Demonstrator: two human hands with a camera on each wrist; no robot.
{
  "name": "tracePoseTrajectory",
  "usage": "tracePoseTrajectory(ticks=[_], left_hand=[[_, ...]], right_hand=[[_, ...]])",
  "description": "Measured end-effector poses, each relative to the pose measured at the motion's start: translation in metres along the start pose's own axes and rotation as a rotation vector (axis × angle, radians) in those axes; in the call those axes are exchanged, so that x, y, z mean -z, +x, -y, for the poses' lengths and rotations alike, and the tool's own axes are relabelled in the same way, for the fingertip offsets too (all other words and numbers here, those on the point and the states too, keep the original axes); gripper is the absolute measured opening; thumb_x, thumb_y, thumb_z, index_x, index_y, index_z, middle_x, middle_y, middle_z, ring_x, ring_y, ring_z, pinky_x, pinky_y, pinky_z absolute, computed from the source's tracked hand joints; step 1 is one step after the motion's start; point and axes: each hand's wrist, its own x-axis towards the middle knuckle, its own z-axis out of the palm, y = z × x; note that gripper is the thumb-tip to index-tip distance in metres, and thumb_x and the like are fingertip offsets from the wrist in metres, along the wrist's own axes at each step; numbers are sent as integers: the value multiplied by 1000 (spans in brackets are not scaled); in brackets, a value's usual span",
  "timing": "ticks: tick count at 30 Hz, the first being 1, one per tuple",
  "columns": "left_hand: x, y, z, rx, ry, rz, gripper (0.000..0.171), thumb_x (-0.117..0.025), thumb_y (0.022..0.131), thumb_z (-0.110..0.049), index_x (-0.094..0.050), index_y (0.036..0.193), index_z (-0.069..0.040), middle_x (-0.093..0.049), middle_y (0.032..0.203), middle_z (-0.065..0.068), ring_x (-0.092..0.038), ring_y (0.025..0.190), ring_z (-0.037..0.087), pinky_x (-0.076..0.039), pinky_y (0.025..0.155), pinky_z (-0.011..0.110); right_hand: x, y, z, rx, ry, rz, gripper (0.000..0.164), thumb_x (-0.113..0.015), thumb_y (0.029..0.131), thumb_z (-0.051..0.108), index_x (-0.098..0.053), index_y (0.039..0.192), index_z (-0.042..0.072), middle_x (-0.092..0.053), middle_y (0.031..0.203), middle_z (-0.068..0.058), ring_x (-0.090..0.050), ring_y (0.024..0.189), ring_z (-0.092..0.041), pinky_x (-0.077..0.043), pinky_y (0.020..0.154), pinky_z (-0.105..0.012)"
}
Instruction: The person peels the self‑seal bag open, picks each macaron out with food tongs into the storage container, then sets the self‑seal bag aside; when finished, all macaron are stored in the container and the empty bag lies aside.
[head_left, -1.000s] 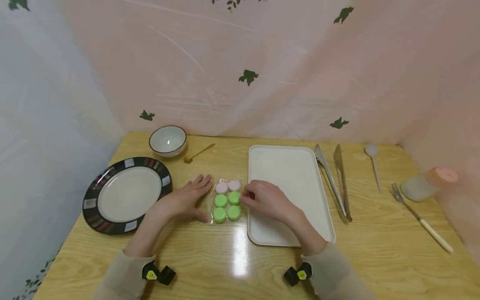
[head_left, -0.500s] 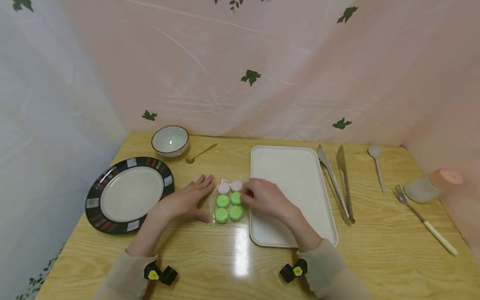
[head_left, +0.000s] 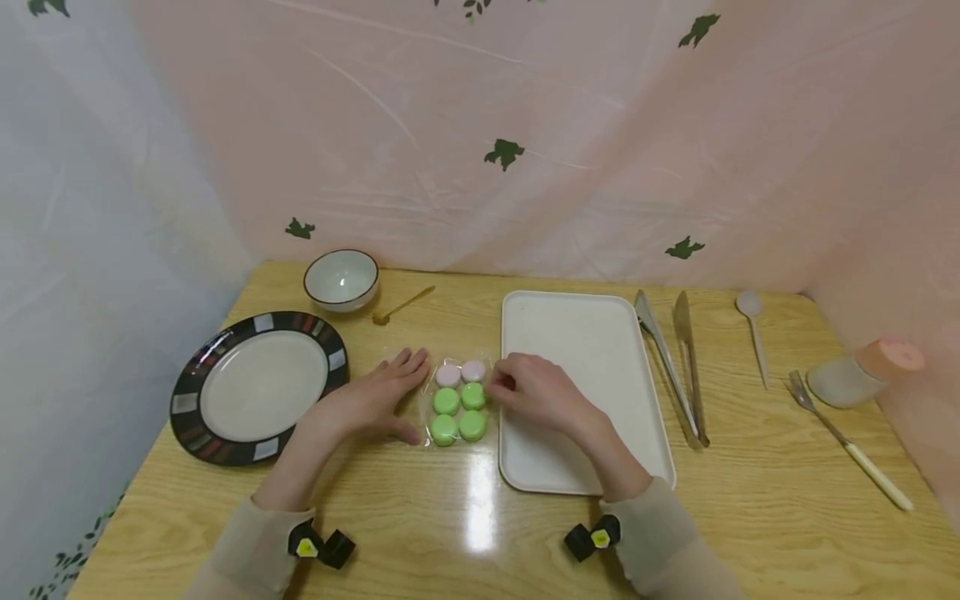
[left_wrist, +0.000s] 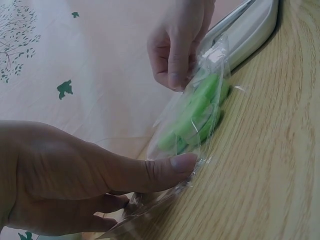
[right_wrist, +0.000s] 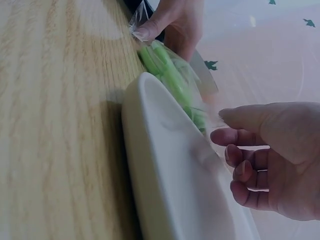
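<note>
A clear plastic bag (head_left: pixel 427 435) lies on the wooden table in the head view, holding several green macarons (head_left: pixel 446 402) and two pale pink macarons (head_left: pixel 448 376). My left hand (head_left: pixel 367 402) rests at the bag's left side, fingers spread; its thumb (left_wrist: pixel 172 167) lies on the film in the left wrist view. At the opposite side, my right hand (head_left: pixel 542 394) has its fingers curled and pinches the bag's right edge between thumb and index finger. Thin film shows near those fingertips in the right wrist view. This hand is above the left edge of a white tray (head_left: pixel 585 333).
On the left are a dark-rimmed plate (head_left: pixel 262 387), a bowl (head_left: pixel 341 282) and a small gold spoon (head_left: pixel 403 306). Tongs (head_left: pixel 667 367), a knife-shaped utensil (head_left: pixel 690 367), a grey spoon (head_left: pixel 752 333), a fork (head_left: pixel 847 442) and a pink-topped jar (head_left: pixel 862 372) lie to the right.
My right hand has drawn slightly right, showing more of the macarons beside it. The left hand stays in place. The head view has shifted a little.
</note>
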Motion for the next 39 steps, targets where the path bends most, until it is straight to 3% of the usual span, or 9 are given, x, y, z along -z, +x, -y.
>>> tracePoseTrajectory(ticks=[5, 12, 27, 39], left_hand=[[0, -1, -1, -2, -10, -3, 101, -75, 76, -43, -16, 151, -11, -2, 160, 6, 0, 148, 28, -13, 118, 48], [1, -1, -2, -1, -23, -3, 101, -75, 76, -42, -15, 151, -11, -2, 160, 5, 1, 148, 28, -12, 118, 48], [0, 0, -1, 4, -20, -3, 102, -75, 75, -42, -14, 151, -12, -1, 160, 4, 2, 148, 26, -12, 118, 46], [0, -1, 0, -8, -9, -4, 102, -75, 75, -43, -15, 151, -10, -2, 160, 6, 1, 148, 28, -11, 118, 47]], right_hand=[[-1, 8, 4, -13, 3, -4, 17, -62, 89, 37, -63, 75, 26, -56, 70, 9, -50, 64, -9, -40, 60, -26], [-3, 17, 7, -33, -40, 7, 13, -59, 88, 30, -63, 76, 26, -57, 74, 8, -51, 68, -10, -40, 62, -27], [4, 12, -3, -9, -33, -1, 21, -59, 89, 30, -58, 69, 23, -53, 68, 6, -47, 64, -10, -37, 59, -26], [3, 18, -3, -16, 11, 19, 16, -60, 89, 32, -62, 76, 23, -56, 71, 6, -49, 65, -10, -39, 61, -26]])
